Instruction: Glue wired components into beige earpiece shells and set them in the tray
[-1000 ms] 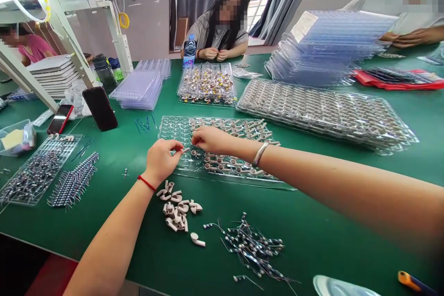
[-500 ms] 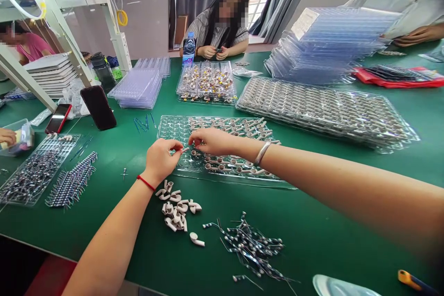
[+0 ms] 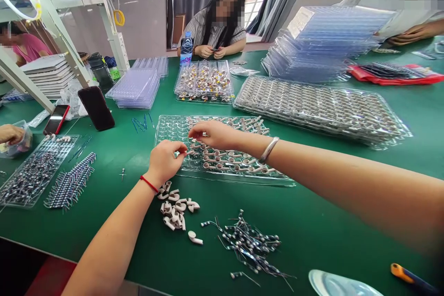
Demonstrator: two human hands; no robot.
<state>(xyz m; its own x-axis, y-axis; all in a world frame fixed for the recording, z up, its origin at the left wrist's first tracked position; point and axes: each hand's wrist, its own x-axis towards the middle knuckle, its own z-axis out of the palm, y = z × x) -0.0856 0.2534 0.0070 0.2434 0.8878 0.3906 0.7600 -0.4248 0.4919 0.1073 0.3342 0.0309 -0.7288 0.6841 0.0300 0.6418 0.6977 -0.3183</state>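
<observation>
1. Left hand (image 3: 166, 161) pinches a pale shell (image 3: 190, 152) over the tray (image 3: 168, 128).
2. Right hand (image 3: 212, 134) curls above the tray, fingertips close together; whether it holds anything, I cannot tell.
3. Loose shells (image 3: 179, 206) lie on the tray's near side.

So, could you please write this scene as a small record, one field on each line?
Left hand: pinches a small pale-beige plastic piece over a transparent moulded plastic tray
Right hand: above the tray, fingers bent; its grip is unclear
In the tray: rows of pale-beige pipe-shaped plastic shells
Nearer the person: loose pile of similar pale-beige shells; tangled pile of dark, thin-wired parts
Beyond the tray, right: long stack of filled transparent plastic trays
Surface: green tabletop
</observation>
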